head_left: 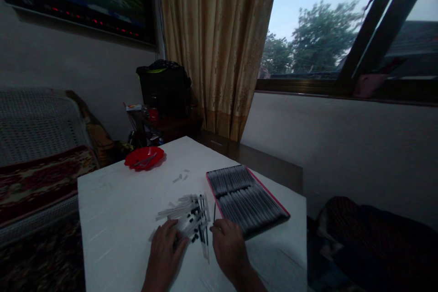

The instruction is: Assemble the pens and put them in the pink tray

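My left hand rests at the near left of a loose pile of clear plastic tubes, its thumb and fingers apart and touching the nearest ones. Thin black sticks and small black caps lie mixed in the pile's right side. My right hand is closed, with a thin black stick standing out of its pinched fingertips. Just beyond that hand lies a flat pink-edged case, filled with two rows of dark sticks in clear sleeves.
A red scalloped dish with a few thin pieces in it sits at the white table's far left. Some short clear pieces lie beyond the pile. A woven seat stands left, and a dark bundle lies right.
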{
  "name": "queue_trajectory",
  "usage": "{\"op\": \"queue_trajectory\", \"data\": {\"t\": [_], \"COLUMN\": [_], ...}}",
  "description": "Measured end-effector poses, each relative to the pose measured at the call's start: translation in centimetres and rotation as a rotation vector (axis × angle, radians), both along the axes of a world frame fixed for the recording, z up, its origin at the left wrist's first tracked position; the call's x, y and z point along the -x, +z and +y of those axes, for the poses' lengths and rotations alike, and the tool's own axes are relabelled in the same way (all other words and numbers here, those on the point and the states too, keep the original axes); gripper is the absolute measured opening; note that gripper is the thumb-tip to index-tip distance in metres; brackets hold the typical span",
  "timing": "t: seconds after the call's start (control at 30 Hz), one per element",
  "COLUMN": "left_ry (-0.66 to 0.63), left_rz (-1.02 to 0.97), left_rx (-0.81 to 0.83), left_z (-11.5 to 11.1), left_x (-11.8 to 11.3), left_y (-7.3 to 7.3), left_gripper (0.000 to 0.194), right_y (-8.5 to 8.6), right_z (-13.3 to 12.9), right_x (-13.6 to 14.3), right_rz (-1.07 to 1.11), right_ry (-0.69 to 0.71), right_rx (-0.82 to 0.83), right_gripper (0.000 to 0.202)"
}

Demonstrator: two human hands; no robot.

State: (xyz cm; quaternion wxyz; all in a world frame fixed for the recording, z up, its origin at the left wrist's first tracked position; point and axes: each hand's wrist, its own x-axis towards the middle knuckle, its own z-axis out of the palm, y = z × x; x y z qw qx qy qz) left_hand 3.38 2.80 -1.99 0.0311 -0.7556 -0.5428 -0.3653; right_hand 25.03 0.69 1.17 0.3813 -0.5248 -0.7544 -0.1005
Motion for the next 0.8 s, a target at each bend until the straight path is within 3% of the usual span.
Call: {"op": "queue_trajectory", "data": {"t": [0.2, 0.33, 0.5, 0.67, 0.8], "left_ry": [-0.006, -0.017, -0.023, -0.017, 0.049], "left_rz": [-0.003, -0.007, -0.044, -0.162, -0.265], "left_rx": [-0.142, -0.141, -0.122, -0.054, 0.045], "left_z": [0.4, 0.5, 0.4, 0.0, -0.4], "left_x": [0.1, 0.2, 0.2, 0.4, 0.4], "left_y": [-0.9, -0.8, -0.5, -0.4, -0.1], "left_gripper": [0.031, 0.029, 0.03, 0.031, 0.034], "right_y": [0.9, 0.8, 0.6, -0.5, -1.5], "right_z": [2.0, 2.9, 2.4, 0.6, -0.5], "right_x": [1.2, 1.8, 1.5, 1.2, 1.6], "right_rz": [-0.197, -0.29, -0.212, 0.107, 0.054], "right_ry": [-0.002, 0.012, -0.062, -0.035, -0.015], "right_rx": [0.169, 0.212, 0.231, 0.094, 0.082], "right_gripper": [0.02, 0.009, 0.008, 0.025, 0.024]}}
